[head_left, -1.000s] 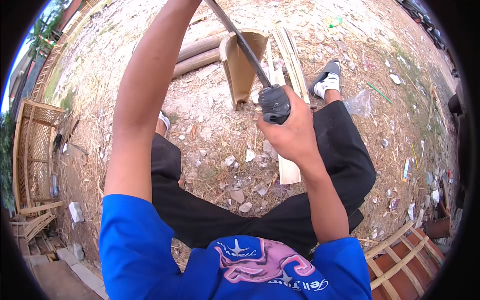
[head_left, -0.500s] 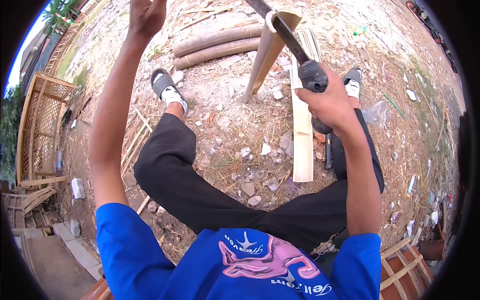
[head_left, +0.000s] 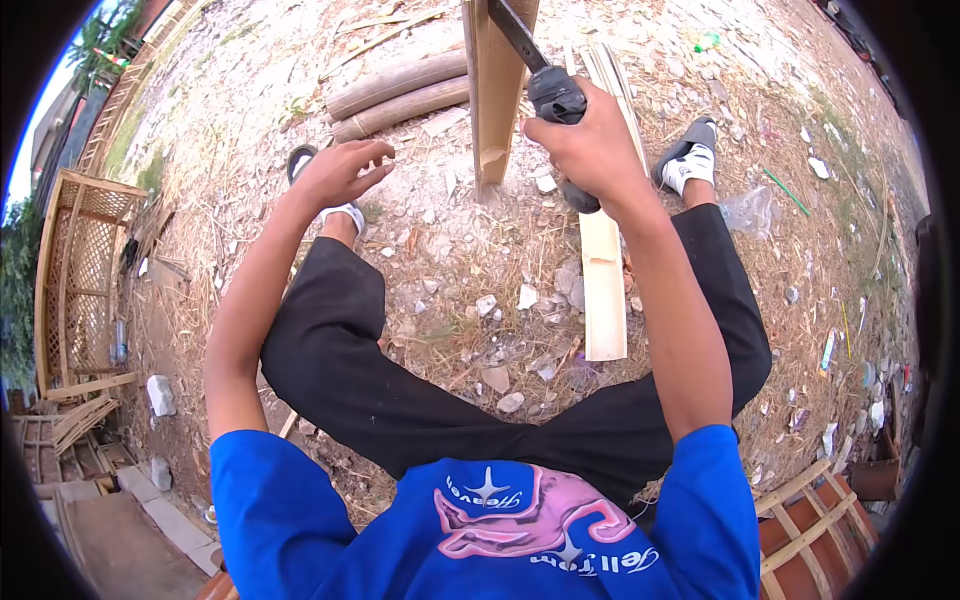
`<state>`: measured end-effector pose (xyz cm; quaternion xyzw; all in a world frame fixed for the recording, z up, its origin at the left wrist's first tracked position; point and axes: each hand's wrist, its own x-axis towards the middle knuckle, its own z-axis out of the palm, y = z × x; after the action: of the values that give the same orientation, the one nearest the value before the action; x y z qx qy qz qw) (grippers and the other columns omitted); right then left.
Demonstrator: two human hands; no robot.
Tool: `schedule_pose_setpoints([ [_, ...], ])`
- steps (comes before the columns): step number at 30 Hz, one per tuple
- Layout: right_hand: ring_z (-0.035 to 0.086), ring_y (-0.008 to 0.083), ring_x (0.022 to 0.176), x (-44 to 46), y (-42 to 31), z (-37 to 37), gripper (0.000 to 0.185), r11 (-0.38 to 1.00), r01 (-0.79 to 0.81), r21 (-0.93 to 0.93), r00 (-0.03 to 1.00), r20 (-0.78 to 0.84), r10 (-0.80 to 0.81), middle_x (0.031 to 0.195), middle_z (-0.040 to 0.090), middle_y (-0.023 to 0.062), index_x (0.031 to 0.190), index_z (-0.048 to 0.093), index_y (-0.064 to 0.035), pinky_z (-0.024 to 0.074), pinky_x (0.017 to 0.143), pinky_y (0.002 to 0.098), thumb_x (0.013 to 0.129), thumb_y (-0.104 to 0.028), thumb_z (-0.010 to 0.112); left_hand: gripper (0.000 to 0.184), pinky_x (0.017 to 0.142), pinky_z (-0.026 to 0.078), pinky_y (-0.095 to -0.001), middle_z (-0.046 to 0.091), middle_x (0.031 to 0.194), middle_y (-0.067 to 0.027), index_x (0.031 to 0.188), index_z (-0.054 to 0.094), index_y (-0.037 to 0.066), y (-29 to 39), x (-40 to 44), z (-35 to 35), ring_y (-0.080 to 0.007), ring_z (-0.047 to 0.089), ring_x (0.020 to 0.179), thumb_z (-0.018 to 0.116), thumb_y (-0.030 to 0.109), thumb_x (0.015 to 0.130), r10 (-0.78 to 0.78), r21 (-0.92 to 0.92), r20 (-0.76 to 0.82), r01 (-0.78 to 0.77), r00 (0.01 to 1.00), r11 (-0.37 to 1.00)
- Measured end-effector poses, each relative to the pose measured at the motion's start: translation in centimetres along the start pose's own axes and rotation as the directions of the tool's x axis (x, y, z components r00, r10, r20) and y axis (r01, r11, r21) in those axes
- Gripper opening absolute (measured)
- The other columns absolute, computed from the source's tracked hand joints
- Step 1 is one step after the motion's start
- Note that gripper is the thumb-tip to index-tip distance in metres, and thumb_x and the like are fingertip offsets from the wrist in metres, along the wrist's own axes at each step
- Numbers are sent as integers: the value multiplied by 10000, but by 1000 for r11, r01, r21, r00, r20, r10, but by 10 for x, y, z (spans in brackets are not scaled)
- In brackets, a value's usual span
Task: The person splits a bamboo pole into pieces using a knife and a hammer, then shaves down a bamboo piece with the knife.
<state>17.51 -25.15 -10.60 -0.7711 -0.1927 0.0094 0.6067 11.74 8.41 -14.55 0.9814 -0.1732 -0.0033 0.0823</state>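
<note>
On the ground (head_left: 440, 260), a split pole (head_left: 490, 110) stands between the left shoe (head_left: 302, 160) and the right shoe (head_left: 685, 145). Logs (head_left: 400, 97) lie left of it, beyond the left hand (head_left: 345, 175). A knife (head_left: 526, 45), in the right hand (head_left: 598, 145), overlaps the pole in view. Right of it lies a slat (head_left: 603, 300). A lattice frame (head_left: 66, 275) stands near the ground's left edge.

One head cam, fisheye, pitched forward and down. Wearer's shirt (head_left: 480, 545) sits close at bottom center; ground (head_left: 450, 270) runs away toward top edge, farther off.
</note>
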Motion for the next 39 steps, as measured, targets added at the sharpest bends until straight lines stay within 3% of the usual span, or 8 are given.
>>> schedule_pose_setpoints([
  [3,491,79,545,4,17,16,221,998,65,9,996,-64,-64,665,549,-6,896,594,-10,410,510,267,732,-109,704,297,770,522,-398,691,944,-137,1123,637,96,-25,-12,33,-299,675,876,608,315,924,-120,-80,251,145,960,986],
  [5,500,82,578,3,21,26,219,990,136,-29,985,-108,-138,677,561,-6,890,609,-6,427,553,267,727,-113,706,418,831,513,-411,675,1075,-108,1243,575,104,-18,-10,33,-260,656,1006,674,302,889,-122,-259,139,155,983,953],
  [6,628,217,715,2,20,27,278,998,44,-50,996,-69,-47,782,656,97,917,638,-17,499,713,333,709,-174,736,489,862,504,-407,661,1118,-115,1275,544,96,-16,-6,32,-262,636,1052,698,322,870,-114,-327,18,113,993,938],
  [11,628,171,705,-5,19,33,253,997,43,68,999,-22,-42,787,666,79,912,650,-17,497,677,320,709,-144,733,863,1081,384,-453,526,1343,-136,1452,290,90,68,49,-7,-259,509,1269,808,270,786,-6,-506,-344,-180,939,844],
  [15,627,167,699,-7,15,33,242,997,73,34,997,-42,-71,776,663,76,900,650,-16,495,661,312,703,-132,727,674,903,495,-361,633,1187,-143,1334,429,32,96,113,41,-221,612,1096,792,259,814,-313,-768,-550,-322,775,553],
  [21,582,131,691,-4,18,15,305,989,16,149,995,97,-30,776,643,55,968,654,10,487,670,303,697,-117,715,358,794,517,-306,705,974,-71,1106,613,18,110,135,57,-138,655,908,754,240,863,-388,-705,-688,-440,613,556],
  [34,566,103,603,34,18,-38,361,989,-151,-1,882,451,135,725,610,29,1066,646,-30,468,576,284,724,-129,704,331,739,521,-283,709,928,-49,1076,642,22,97,132,57,-98,646,831,747,262,873,-308,-697,-654,-392,690,600],
  [39,605,145,708,14,28,14,323,997,38,74,995,86,-44,813,655,71,1009,643,-11,496,688,307,711,-121,703,336,764,518,-287,705,928,-56,1088,623,18,108,140,55,-114,646,857,750,237,868,-400,-754,-623,-380,672,536],
])
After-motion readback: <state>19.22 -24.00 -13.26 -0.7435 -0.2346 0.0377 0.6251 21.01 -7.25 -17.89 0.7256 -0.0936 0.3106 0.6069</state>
